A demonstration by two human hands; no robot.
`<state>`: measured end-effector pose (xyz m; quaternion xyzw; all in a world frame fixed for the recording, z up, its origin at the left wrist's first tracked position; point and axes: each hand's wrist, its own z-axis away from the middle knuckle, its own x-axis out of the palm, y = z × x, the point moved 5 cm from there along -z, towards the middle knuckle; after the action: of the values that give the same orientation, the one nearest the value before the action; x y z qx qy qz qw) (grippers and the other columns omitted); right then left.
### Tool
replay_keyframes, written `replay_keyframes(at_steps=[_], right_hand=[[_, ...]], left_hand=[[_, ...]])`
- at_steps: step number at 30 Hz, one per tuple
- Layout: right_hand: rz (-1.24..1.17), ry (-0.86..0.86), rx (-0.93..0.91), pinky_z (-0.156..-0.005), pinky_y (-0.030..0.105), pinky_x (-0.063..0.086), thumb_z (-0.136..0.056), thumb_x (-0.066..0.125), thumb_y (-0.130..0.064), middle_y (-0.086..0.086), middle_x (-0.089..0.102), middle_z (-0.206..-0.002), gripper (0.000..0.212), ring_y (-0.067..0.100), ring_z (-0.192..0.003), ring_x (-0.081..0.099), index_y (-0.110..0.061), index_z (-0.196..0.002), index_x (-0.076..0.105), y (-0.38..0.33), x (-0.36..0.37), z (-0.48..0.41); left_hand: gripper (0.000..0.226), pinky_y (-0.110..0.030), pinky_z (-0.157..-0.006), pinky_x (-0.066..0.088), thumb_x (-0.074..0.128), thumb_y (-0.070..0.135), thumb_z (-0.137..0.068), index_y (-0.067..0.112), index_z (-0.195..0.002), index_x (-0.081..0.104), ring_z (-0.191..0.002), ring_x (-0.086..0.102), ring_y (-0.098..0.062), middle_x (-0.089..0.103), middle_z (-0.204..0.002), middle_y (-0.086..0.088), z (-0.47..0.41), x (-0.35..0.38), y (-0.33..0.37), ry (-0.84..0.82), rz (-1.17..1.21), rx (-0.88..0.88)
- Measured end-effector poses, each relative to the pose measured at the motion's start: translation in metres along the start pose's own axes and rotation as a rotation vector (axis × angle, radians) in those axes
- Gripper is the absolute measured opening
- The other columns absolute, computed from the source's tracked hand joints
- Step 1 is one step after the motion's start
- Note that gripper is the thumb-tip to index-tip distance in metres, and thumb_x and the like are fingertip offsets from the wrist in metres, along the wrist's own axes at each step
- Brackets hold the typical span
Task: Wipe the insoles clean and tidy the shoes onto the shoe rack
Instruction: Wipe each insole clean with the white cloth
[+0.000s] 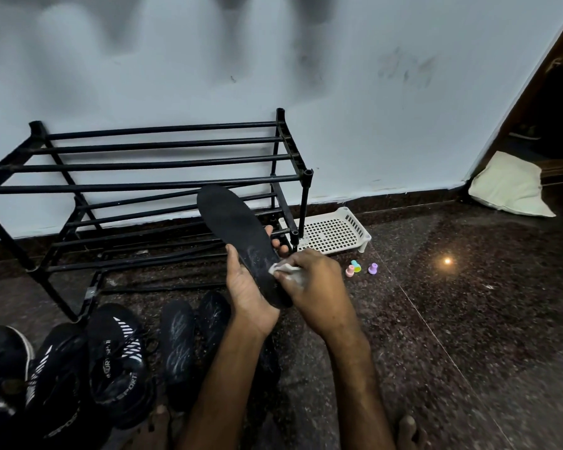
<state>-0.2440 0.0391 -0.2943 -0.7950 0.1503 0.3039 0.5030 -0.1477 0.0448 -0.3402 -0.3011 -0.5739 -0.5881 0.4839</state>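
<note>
Smudged pale wall [338,92] meets dark speckled stone floor [468,303] with a light glint [448,261]

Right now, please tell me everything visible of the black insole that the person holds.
The insole is black, long and flat, with a rounded toe end; it looks like matte foam or fabric. It is held in front of the shoe rack, tilted, toe end up and away. Pale dusty smears show on its lower half. The left hand grips it from behind, thumb on one edge, fingers on the other. The right hand presses a white cloth onto it near the heel.
</note>
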Motion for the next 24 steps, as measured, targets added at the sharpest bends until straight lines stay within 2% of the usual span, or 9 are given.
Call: replay_keyframes(at_steps=[3,5,7,10,12,15,19,21,24], right_hand=[[0.021,-0.119,0.007,-0.067,0.013,0.046,-0.080,0.078,-0.021,-0.005,0.068,-0.086,0.011,0.004,-0.077,0.061,-0.013,-0.086,0.074,0.005,-0.002,0.005],[-0.051,-0.206,-0.020,-0.066,0.009,0.044,-0.081,0.078,-0.022,-0.007,0.068,-0.086,0.009,0.002,-0.077,0.061,-0.016,-0.086,0.074,-0.002,0.001,0.007],[-0.099,-0.143,-0.027,-0.071,0.014,0.048,-0.081,0.078,-0.020,-0.007,0.069,-0.089,0.008,0.002,-0.081,0.062,-0.018,-0.088,0.076,-0.006,0.002,0.005],[-0.006,0.017,0.005,-0.078,0.026,0.052,-0.080,0.077,-0.018,-0.002,0.069,-0.090,0.010,0.009,-0.084,0.063,-0.013,-0.089,0.075,0.005,-0.003,0.001],[0.030,-0.023,0.007,-0.078,0.031,0.052,-0.080,0.077,-0.019,-0.002,0.069,-0.089,0.010,0.010,-0.083,0.062,-0.013,-0.087,0.074,0.009,-0.004,0.002],[-0.037,-0.165,-0.040,-0.075,0.026,0.053,-0.080,0.077,-0.022,-0.004,0.068,-0.089,0.011,0.006,-0.082,0.062,-0.014,-0.087,0.075,-0.002,0.003,0.004],[0.004,0.014,-0.028,-0.075,0.018,0.049,-0.081,0.077,-0.017,-0.003,0.067,-0.089,0.009,0.008,-0.081,0.061,-0.011,-0.087,0.074,0.000,-0.003,-0.002],[0.065,0.033,-0.006,-0.072,0.019,0.047,-0.080,0.077,-0.018,0.000,0.066,-0.087,0.011,0.011,-0.079,0.060,-0.009,-0.084,0.072,0.007,-0.008,0.000],[-0.029,-0.128,-0.042,-0.070,0.017,0.048,-0.079,0.078,-0.020,-0.003,0.068,-0.087,0.011,0.008,-0.080,0.062,-0.012,-0.084,0.073,0.001,-0.003,0.005]], left_hand=[[0.074,-0.048,-0.102,0.047,0.035,0.061,-0.096,0.003,-0.141,0.049,-0.089,0.060,-0.020,0.061,-0.091,-0.007,-0.002,-0.002,0.005,-0.005,0.003,0.011],[0.073,-0.049,-0.110,0.038,0.036,0.060,-0.096,0.003,-0.140,0.050,-0.090,0.060,-0.021,0.063,-0.091,-0.007,-0.002,-0.002,0.002,-0.003,0.030,-0.004],[0.071,-0.043,-0.106,0.039,0.036,0.060,-0.096,0.004,-0.139,0.050,-0.090,0.060,-0.022,0.062,-0.090,-0.008,-0.001,-0.001,-0.001,-0.006,0.054,-0.019],[0.069,-0.038,-0.096,0.045,0.036,0.059,-0.097,0.004,-0.136,0.053,-0.092,0.060,-0.022,0.063,-0.092,-0.009,0.000,0.000,0.001,0.011,0.005,-0.021],[0.068,-0.038,-0.095,0.047,0.036,0.058,-0.097,0.003,-0.131,0.056,-0.092,0.061,-0.023,0.065,-0.092,-0.009,0.000,-0.002,0.001,0.042,-0.019,-0.014],[0.068,-0.041,-0.102,0.045,0.035,0.059,-0.097,0.004,-0.127,0.059,-0.094,0.063,-0.024,0.066,-0.092,-0.009,0.001,-0.002,-0.004,0.084,-0.028,-0.050],[0.065,-0.041,-0.093,0.052,0.033,0.057,-0.098,0.003,-0.120,0.061,-0.098,0.063,-0.027,0.066,-0.098,-0.012,0.003,0.000,-0.006,0.082,-0.027,-0.078],[0.067,-0.043,-0.098,0.048,0.034,0.057,-0.098,0.001,-0.127,0.058,-0.104,0.062,-0.029,0.065,-0.109,-0.015,0.003,0.001,-0.004,0.082,-0.018,-0.075],[0.074,-0.042,-0.094,0.053,0.034,0.058,-0.097,-0.001,-0.140,0.048,-0.108,0.063,-0.029,0.064,-0.117,-0.016,0.005,0.004,-0.006,0.071,-0.035,-0.089]])
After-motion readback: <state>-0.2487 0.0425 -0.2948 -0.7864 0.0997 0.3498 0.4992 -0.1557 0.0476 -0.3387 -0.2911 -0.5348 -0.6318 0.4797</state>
